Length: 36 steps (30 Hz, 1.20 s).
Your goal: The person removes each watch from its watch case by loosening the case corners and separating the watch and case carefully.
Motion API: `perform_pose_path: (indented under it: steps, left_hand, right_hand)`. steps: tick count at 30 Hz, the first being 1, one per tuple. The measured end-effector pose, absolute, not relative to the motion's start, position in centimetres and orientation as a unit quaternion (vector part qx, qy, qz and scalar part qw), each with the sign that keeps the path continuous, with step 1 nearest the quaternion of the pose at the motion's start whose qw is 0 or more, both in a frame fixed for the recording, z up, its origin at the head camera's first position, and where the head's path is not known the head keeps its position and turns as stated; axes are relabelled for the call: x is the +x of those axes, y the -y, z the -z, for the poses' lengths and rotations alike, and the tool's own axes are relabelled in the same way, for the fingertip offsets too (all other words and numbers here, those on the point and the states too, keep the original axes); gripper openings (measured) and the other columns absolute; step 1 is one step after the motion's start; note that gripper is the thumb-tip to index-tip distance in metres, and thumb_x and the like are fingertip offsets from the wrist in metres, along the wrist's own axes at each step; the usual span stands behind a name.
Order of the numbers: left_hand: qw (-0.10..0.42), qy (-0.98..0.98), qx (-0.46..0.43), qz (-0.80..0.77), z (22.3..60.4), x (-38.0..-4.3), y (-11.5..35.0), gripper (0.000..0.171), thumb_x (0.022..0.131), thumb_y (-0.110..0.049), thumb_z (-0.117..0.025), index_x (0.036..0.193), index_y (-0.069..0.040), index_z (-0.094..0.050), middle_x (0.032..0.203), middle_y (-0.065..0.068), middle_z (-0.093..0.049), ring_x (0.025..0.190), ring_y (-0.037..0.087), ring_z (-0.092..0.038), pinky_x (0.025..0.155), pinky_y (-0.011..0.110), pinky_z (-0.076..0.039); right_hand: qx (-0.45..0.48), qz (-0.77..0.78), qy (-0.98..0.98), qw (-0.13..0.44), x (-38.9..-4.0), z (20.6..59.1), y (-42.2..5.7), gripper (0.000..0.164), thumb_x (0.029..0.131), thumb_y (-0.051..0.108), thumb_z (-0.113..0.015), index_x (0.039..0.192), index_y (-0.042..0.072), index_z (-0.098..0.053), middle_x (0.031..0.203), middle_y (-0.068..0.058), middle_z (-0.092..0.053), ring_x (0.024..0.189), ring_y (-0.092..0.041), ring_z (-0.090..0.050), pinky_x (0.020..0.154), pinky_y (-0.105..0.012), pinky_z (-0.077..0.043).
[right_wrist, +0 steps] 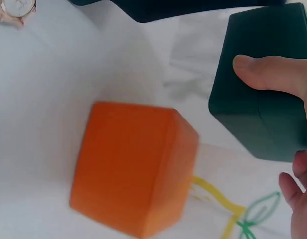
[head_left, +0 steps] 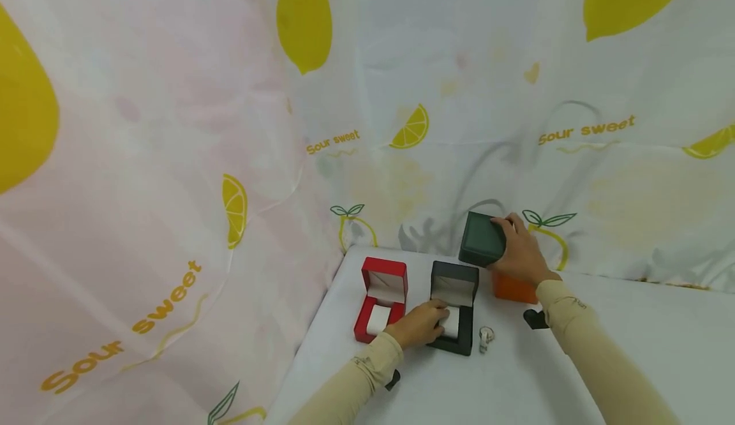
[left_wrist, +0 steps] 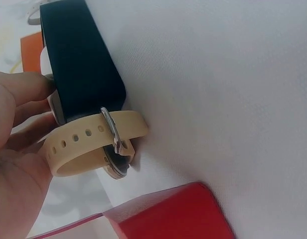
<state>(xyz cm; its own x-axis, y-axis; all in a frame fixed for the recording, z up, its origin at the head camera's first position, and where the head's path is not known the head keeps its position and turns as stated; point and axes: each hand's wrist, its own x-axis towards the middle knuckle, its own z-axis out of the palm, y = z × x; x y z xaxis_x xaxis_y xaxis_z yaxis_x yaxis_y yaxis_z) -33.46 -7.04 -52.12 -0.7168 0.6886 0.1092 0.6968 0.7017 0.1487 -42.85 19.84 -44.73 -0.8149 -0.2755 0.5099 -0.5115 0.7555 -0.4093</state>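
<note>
My left hand reaches over the left edge of an open black watch box, its fingers at the white cushion inside. The hand hides part of the cushion. Beside that box, a watch with a beige strap, buckled into a loop, stands on the table near my palm; the hand covers it in the head view. Raised above an orange box, my right hand grips a closed dark green box, thumb across one face.
Left of the black box stands an open red watch box with a white cushion. A light-dialled watch lies on the white table to the black box's right. A lemon-print cloth rises behind the table.
</note>
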Motion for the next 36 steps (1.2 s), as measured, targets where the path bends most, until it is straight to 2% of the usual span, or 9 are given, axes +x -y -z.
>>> perform_pose_path:
  steps: [4, 9, 17, 23, 29, 34, 36]
  left_hand:
    - [0.022, 0.921, -0.378, 0.091, 52.1, -33.8, 7.0, 0.037, 0.092, -0.018, -0.07, 0.126, -0.007, -0.064, 0.131, 0.009, -0.057, 0.119, 0.014, -0.056, 0.097, 0.02, -0.045]
    - [0.026, 0.918, -0.384, 0.095, 52.6, -34.2, 7.2, 0.037, 0.091, -0.019, -0.07, 0.126, -0.007, -0.064, 0.131, 0.007, -0.057, 0.119, 0.013, -0.056, 0.098, 0.02, -0.045]
    - [0.023, 0.922, -0.376, 0.089, 52.0, -34.1, 7.5, 0.037, 0.09, -0.02, -0.072, 0.125, -0.007, -0.066, 0.129, 0.008, -0.058, 0.116, 0.014, -0.058, 0.095, 0.021, -0.047]
    - [0.052, 0.923, -0.378, 0.046, 51.2, -34.3, 7.0, 0.031, 0.086, -0.019, -0.076, 0.114, -0.007, -0.071, 0.121, 0.007, -0.062, 0.108, 0.012, -0.061, 0.089, 0.02, -0.05]
    - [0.083, 0.923, -0.374, 0.046, 51.2, -33.6, 6.3, 0.039, 0.087, -0.02, -0.074, 0.122, -0.008, -0.064, 0.12, 0.006, -0.061, 0.107, 0.013, -0.06, 0.086, 0.019, -0.052]
    - [0.142, 0.903, -0.393, 0.1, 50.9, -32.7, 5.5, 0.025, 0.089, -0.024, -0.071, 0.111, -0.012, -0.069, 0.109, 0.0, -0.063, 0.099, 0.009, -0.058, 0.083, 0.014, -0.05]
    - [0.151, 0.891, -0.406, 0.134, 50.6, -32.4, 4.9, 0.022, 0.089, -0.024, -0.07, 0.108, -0.013, -0.069, 0.107, -0.001, -0.062, 0.096, 0.007, -0.057, 0.084, 0.012, -0.048]
  right_hand:
    - [0.2, -0.284, 0.918, 0.19, -40.9, 43.3, -21.4, 0.101, 0.056, 0.017, -0.094, 0.141, 0.007, -0.039, 0.135, -0.022, -0.027, 0.104, -0.044, -0.046, 0.083, -0.063, -0.046]
    - [0.201, -0.28, 0.923, 0.171, -38.0, 43.3, -23.7, 0.102, 0.06, 0.021, -0.094, 0.142, 0.007, -0.037, 0.139, -0.025, -0.021, 0.103, -0.049, -0.047, 0.081, -0.066, -0.046]
    - [0.212, -0.286, 0.924, 0.14, -34.3, 45.1, -26.2, 0.11, 0.055, 0.019, -0.096, 0.147, 0.008, -0.035, 0.137, -0.022, -0.023, 0.108, -0.047, -0.043, 0.079, -0.066, -0.044]
    - [0.201, -0.287, 0.931, 0.103, -32.4, 46.6, -26.9, 0.11, 0.054, 0.023, -0.096, 0.146, 0.011, -0.036, 0.139, -0.023, -0.022, 0.11, -0.045, -0.043, 0.081, -0.066, -0.044]
    - [0.211, -0.299, 0.928, 0.07, -30.7, 48.6, -27.3, 0.108, 0.052, 0.025, -0.096, 0.143, 0.012, -0.039, 0.138, -0.017, -0.025, 0.112, -0.04, -0.042, 0.084, -0.064, -0.045]
    - [0.212, -0.309, 0.926, 0.049, -29.8, 50.0, -27.6, 0.109, 0.051, 0.028, -0.097, 0.142, 0.014, -0.04, 0.137, -0.014, -0.027, 0.113, -0.038, -0.042, 0.085, -0.063, -0.045]
    - [0.21, -0.311, 0.926, 0.041, -29.6, 50.4, -27.7, 0.109, 0.051, 0.029, -0.097, 0.142, 0.014, -0.041, 0.138, -0.015, -0.027, 0.114, -0.038, -0.042, 0.086, -0.063, -0.044]
